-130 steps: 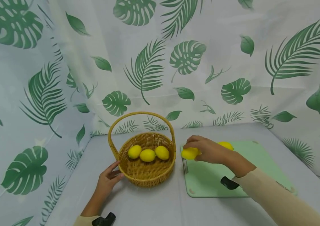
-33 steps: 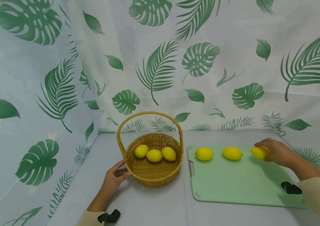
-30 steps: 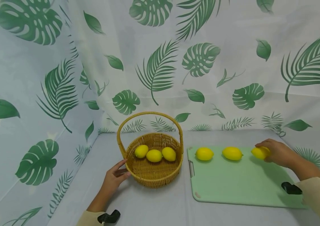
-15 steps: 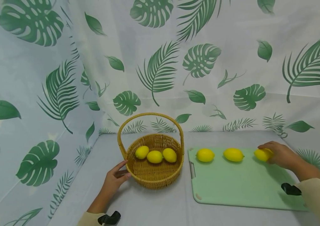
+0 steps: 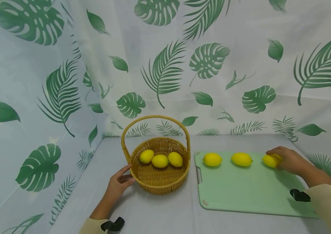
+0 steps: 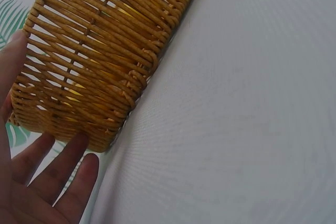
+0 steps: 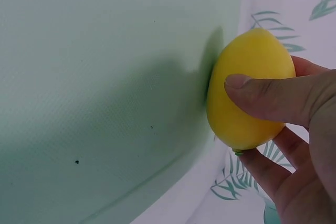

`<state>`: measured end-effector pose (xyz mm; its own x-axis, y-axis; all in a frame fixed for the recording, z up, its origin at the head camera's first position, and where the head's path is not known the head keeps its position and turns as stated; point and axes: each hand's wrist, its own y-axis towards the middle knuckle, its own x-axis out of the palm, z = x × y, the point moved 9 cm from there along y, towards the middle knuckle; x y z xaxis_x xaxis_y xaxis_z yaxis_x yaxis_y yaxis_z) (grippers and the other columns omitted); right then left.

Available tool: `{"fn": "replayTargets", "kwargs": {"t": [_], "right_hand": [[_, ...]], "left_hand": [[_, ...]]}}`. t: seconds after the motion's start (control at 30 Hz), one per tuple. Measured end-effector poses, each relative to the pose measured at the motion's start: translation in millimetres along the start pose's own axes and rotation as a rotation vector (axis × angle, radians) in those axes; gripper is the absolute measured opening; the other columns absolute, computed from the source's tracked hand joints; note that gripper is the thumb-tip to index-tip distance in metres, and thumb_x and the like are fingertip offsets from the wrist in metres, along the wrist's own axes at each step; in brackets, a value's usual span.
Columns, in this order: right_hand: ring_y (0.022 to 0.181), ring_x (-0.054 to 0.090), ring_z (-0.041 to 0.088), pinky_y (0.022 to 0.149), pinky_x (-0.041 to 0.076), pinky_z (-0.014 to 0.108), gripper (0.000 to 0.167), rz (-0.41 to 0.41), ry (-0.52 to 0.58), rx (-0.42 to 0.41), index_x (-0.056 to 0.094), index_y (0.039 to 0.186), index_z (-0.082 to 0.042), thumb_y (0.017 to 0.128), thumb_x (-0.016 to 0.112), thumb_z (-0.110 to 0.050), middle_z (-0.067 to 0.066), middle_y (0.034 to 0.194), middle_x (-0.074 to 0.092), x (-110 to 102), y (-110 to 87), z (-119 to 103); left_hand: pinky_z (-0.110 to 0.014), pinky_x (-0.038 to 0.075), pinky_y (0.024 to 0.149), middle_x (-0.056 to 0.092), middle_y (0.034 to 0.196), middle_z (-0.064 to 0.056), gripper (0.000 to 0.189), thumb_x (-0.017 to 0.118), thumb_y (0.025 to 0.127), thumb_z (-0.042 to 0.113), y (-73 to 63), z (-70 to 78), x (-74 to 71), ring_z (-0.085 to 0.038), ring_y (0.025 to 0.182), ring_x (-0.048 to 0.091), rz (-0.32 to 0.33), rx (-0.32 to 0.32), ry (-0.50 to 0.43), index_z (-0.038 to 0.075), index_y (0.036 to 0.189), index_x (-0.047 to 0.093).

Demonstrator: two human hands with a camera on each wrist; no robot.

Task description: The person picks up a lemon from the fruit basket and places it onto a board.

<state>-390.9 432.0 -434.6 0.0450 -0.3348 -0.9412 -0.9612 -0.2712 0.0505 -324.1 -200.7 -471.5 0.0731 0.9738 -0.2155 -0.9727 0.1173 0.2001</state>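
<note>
My right hand [image 5: 291, 161] holds a yellow lemon [image 5: 270, 161] close over the right back part of a light green cutting board [image 5: 250, 191]. In the right wrist view the thumb [image 7: 262, 95] lies across this lemon [image 7: 257, 51], with other fingers behind it and below its stem end. Two more lemons lie in a row to its left, a middle lemon [image 5: 241, 159] and a left lemon [image 5: 212, 160]. My left hand [image 5: 118, 183] touches the left side of a wicker basket [image 5: 159, 188], its fingers extended and spread along the woven wall [image 6: 94, 77].
Three lemons sit together inside the basket, with one lemon [image 5: 160, 161] in the middle. A tall arched handle [image 5: 155, 117] rises over the basket. The white tabletop [image 5: 165, 214] meets a leaf-printed cloth [image 5: 153, 65] at the back and left.
Since the oldest frame, my right hand has gone from the board's left end to its right end, leaving a lemon behind. Lately it holds another lemon nearly still. My left hand stays at the basket.
</note>
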Motion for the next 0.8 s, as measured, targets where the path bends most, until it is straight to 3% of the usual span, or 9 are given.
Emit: {"fn": "replayTargets", "kwargs": {"t": [0.33, 0.8], "right_hand": [[0.109, 0.043, 0.054, 0.091, 0.034, 0.071, 0.063, -0.022, -0.002, 0.065, 0.058, 0.126, 0.009, 0.066, 0.079, 0.008, 0.034, 0.125, 0.049, 1.0, 1.5, 4.6], [0.111, 0.042, 0.055, 0.091, 0.032, 0.072, 0.062, -0.040, 0.029, 0.087, 0.058, 0.126, 0.008, 0.070, 0.081, 0.001, 0.035, 0.126, 0.046, 0.5, -1.8, 6.3]], "left_hand": [[-0.033, 0.053, 0.082, 0.041, 0.148, -0.016, 0.065, 0.075, 0.087, 0.011, -0.4, 1.4, 0.8, -0.036, 0.113, 0.058, -0.005, -0.001, 0.005, 0.001, 0.143, 0.046], [-0.032, 0.053, 0.082, 0.040, 0.148, -0.017, 0.063, 0.074, 0.088, 0.009, -0.7, 2.6, 0.9, -0.038, 0.114, 0.057, -0.016, 0.021, 0.000, 0.000, 0.143, 0.046]]}}
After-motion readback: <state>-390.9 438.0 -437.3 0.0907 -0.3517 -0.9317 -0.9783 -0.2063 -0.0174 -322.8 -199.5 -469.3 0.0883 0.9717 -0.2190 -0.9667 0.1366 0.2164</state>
